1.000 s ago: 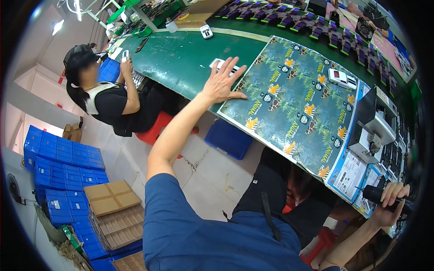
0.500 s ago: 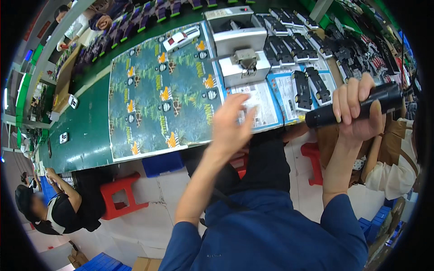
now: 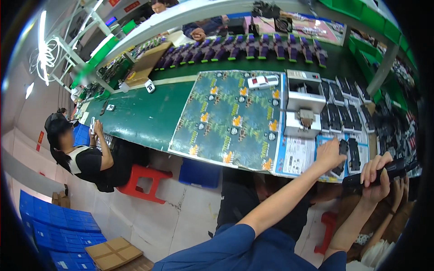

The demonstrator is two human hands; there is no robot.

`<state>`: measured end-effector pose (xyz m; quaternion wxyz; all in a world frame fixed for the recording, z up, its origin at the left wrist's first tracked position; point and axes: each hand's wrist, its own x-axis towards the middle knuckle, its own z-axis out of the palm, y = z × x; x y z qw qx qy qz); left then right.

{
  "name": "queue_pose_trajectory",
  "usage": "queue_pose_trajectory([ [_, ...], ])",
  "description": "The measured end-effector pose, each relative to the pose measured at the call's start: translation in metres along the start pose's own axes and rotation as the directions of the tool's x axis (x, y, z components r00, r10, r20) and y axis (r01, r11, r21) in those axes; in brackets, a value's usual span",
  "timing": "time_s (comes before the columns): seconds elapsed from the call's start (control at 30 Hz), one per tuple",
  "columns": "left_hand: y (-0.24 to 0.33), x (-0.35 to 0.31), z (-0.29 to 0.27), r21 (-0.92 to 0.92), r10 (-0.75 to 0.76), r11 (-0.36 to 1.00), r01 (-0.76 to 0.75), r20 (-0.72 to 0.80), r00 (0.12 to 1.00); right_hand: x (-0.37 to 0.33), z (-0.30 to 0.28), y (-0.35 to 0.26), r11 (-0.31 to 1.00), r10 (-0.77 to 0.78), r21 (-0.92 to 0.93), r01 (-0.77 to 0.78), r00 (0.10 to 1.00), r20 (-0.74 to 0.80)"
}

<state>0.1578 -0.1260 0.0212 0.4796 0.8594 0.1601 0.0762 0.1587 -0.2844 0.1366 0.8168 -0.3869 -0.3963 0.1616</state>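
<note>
My left hand (image 3: 329, 156) is at the nearest row of upturned toy cars, its thumb and fingers bent about a toy car (image 3: 340, 168) with a black underside. That car still lies on the table, and part of it is hidden by the hand. Close on its right lies a second toy car (image 3: 354, 156), also underside up. My right hand (image 3: 376, 180) is wrapped round a thick black cylindrical electric screwdriver (image 3: 353, 181), held nearly level off the table's front edge. Beyond the left hand stands a silver box-shaped screw feeder (image 3: 302, 128).
A patterned mat (image 3: 221, 122) bears a white toy car (image 3: 263, 81). More upturned cars (image 3: 346, 117) stand in rows behind, with black parts (image 3: 393, 131) heaped at right. Purple parts (image 3: 246, 47) line the back. A co-worker (image 3: 86, 151) sits at left by a red stool (image 3: 144, 183).
My left hand has moved right, from before the screw feeder to the nearest toy cars. The right hand keeps its hold on the screwdriver. The whole view has swung left.
</note>
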Motion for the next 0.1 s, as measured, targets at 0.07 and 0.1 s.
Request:
queue_pose_trajectory([
  [0.07, -0.005, 0.003, -0.004, 0.019, 0.007, 1.000, -0.007, 0.002, 1.000, 0.017, 0.008, 0.010, 0.998, 0.025, 0.050, -0.024, 1.000, -0.001],
  [0.1, -0.004, -0.001, -0.005, 0.008, 0.010, 1.000, -0.011, 0.020, 1.000, 0.024, 0.010, 0.010, 0.997, 0.052, 0.063, -0.051, 0.999, -0.012],
])
